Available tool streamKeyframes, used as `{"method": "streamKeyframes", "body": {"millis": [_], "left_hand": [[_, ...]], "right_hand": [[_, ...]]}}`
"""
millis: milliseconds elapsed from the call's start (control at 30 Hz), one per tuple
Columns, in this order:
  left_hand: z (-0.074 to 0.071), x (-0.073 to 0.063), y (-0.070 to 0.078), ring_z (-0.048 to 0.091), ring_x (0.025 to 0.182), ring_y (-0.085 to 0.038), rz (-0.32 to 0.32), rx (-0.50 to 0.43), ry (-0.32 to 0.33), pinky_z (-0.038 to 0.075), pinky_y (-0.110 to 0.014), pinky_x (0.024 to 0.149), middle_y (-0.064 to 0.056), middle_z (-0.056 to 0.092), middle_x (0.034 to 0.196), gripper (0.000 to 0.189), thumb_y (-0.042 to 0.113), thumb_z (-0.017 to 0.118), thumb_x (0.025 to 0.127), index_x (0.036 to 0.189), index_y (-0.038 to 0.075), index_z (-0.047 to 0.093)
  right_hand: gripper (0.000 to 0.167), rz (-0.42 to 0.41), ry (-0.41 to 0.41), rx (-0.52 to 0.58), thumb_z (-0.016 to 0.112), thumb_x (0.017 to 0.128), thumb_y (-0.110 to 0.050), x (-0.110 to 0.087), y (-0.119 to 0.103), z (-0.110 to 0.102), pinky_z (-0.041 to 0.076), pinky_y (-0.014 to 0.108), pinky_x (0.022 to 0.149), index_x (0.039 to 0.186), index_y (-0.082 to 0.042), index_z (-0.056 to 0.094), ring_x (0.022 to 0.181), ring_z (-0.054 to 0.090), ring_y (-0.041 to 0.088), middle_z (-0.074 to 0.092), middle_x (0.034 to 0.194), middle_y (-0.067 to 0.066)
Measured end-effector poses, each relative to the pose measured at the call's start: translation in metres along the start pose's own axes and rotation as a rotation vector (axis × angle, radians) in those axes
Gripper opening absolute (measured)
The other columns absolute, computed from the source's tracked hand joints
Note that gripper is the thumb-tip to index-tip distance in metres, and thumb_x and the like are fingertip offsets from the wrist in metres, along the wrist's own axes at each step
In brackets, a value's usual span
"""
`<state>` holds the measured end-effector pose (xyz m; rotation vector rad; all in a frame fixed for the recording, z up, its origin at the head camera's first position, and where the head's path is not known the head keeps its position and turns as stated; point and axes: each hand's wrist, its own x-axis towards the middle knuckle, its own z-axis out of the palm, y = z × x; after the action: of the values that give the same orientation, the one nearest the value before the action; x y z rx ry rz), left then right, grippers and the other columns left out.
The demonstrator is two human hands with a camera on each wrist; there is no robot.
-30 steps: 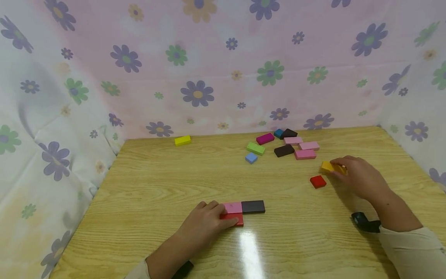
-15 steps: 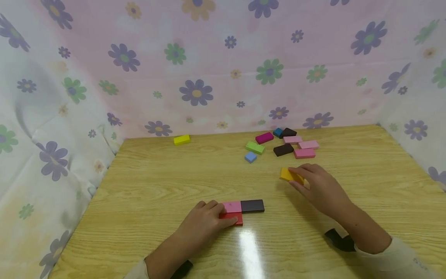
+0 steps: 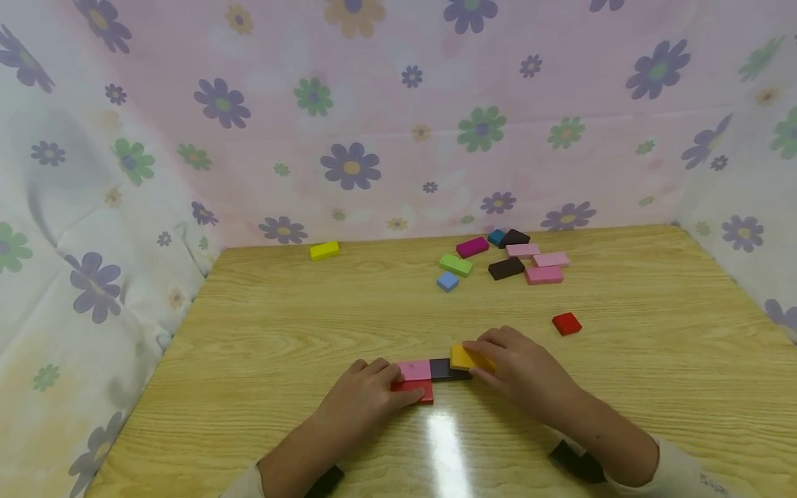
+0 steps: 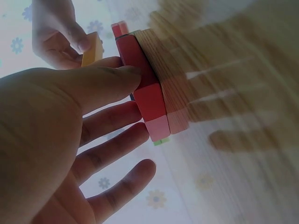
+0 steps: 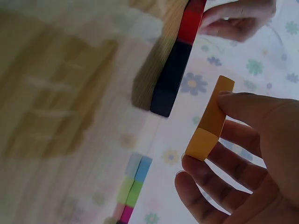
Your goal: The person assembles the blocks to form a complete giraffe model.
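In the head view, a pink block (image 3: 414, 370) and a black block (image 3: 440, 369) lie end to end on the table. A red block (image 3: 425, 385) sits along the pink one's near side. My left hand (image 3: 364, 395) holds the pink and red pair, thumb on the red and fingers at the pink. Thumb and fingers of my right hand (image 3: 526, 373) pinch an orange-yellow block (image 3: 461, 357), tilted and overlapping the black block in the head view. The right wrist view shows the orange-yellow block (image 5: 212, 119) raised, with a gap between it and the black block (image 5: 172, 77).
A small red square block (image 3: 566, 324) lies to the right. Toward the back are a light blue block (image 3: 447, 281), a green block (image 3: 456, 265), a magenta block (image 3: 472, 247) and several pink and dark ones. A yellow block (image 3: 324, 250) lies back left, by the flowered cloth (image 3: 373, 104).
My right hand has carried the orange-yellow block leftward and nearer, from beside the small red square to over the black block. The left hand stays on the pink and red blocks.
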<state>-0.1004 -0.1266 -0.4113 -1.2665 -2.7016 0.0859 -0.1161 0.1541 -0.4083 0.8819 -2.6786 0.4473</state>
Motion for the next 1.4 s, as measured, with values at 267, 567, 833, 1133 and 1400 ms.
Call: {"method": "streamKeyframes", "body": {"millis": [267, 567, 833, 1133, 1400], "left_hand": [[0.001, 0.0, 0.0, 0.06, 0.094, -0.013, 0.001, 0.023, 0.011, 0.047, -0.028, 0.074, 0.004, 0.066, 0.103, 0.043, 0.016, 0.074, 0.089, 0.123, 0.041, 0.069], [0.002, 0.001, 0.0, 0.061, 0.097, -0.013, -0.009, 0.04, -0.008, 0.049, -0.03, 0.077, 0.005, 0.066, 0.105, 0.043, 0.02, 0.073, 0.09, 0.125, 0.043, 0.067], [0.001, 0.001, 0.001, 0.061, 0.097, -0.013, -0.009, 0.055, -0.014, 0.049, -0.03, 0.077, 0.004, 0.066, 0.105, 0.043, 0.019, 0.073, 0.09, 0.125, 0.044, 0.067], [-0.001, 0.001, 0.001, 0.061, 0.098, -0.013, -0.01, 0.049, -0.029, 0.049, -0.03, 0.078, 0.004, 0.066, 0.105, 0.044, 0.019, 0.073, 0.09, 0.125, 0.043, 0.066], [0.001, 0.001, 0.001, 0.06, 0.098, -0.014, -0.015, 0.04, -0.031, 0.049, -0.031, 0.078, 0.005, 0.066, 0.106, 0.042, 0.02, 0.072, 0.091, 0.126, 0.043, 0.066]], "right_hand": [[0.033, -0.045, -0.122, 0.059, 0.082, 0.083, -0.026, 0.006, -0.019, 0.007, 0.056, 0.028, 0.079, 0.113, -0.016, 0.074, 0.092, 0.06, 0.011, 0.067, 0.101, -0.004], [0.032, -0.062, -0.185, 0.067, 0.084, 0.08, -0.026, 0.006, -0.026, 0.007, 0.055, 0.036, 0.085, 0.11, -0.019, 0.074, 0.09, 0.057, 0.011, 0.063, 0.099, -0.005], [0.031, -0.05, -0.226, 0.055, 0.084, 0.08, -0.028, 0.006, -0.025, 0.007, 0.053, 0.037, 0.087, 0.109, -0.02, 0.074, 0.09, 0.053, 0.009, 0.063, 0.098, -0.007], [0.03, -0.064, -0.233, 0.053, 0.084, 0.081, -0.027, 0.006, -0.024, 0.008, 0.052, 0.033, 0.084, 0.109, -0.02, 0.075, 0.091, 0.053, 0.009, 0.063, 0.097, -0.008], [0.031, -0.058, -0.254, 0.055, 0.084, 0.08, -0.028, 0.006, -0.023, 0.008, 0.052, 0.036, 0.087, 0.109, -0.019, 0.076, 0.092, 0.052, 0.009, 0.063, 0.098, -0.007]]}}
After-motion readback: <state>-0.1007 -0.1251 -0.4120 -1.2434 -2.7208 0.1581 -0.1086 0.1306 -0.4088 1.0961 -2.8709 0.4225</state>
